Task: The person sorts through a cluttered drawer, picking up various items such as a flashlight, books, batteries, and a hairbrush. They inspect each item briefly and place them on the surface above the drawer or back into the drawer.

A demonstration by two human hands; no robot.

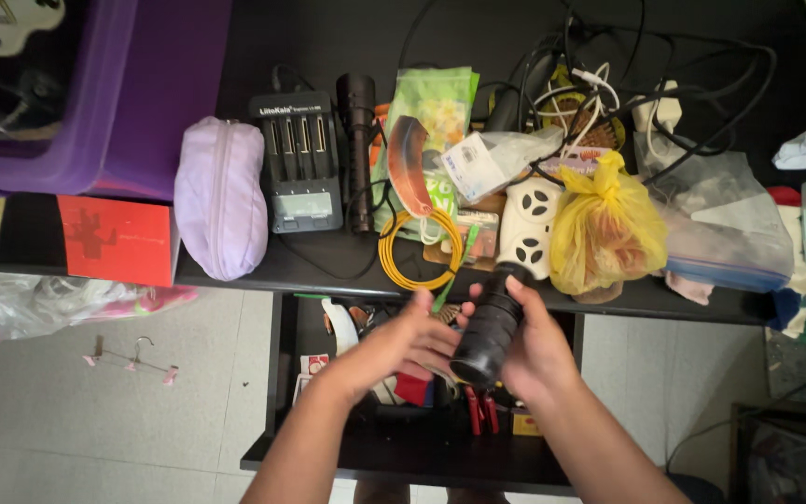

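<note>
On the shelf's left you have a red box (118,239), a lilac pouch (220,197) and a black charger (299,161). Your left hand (392,347) curls loosely against the tail of a black flashlight (493,324), fingers touching it. Your right hand (535,347) wraps the barrel, held just below the shelf edge. A yellow bag (605,227) sits just beyond.

Even, soft indoor light from above; no glare. Dark shelf (328,266) swallows detail, pale floor (142,411) bright. Sharp centre, slight stretch toward edges.
</note>
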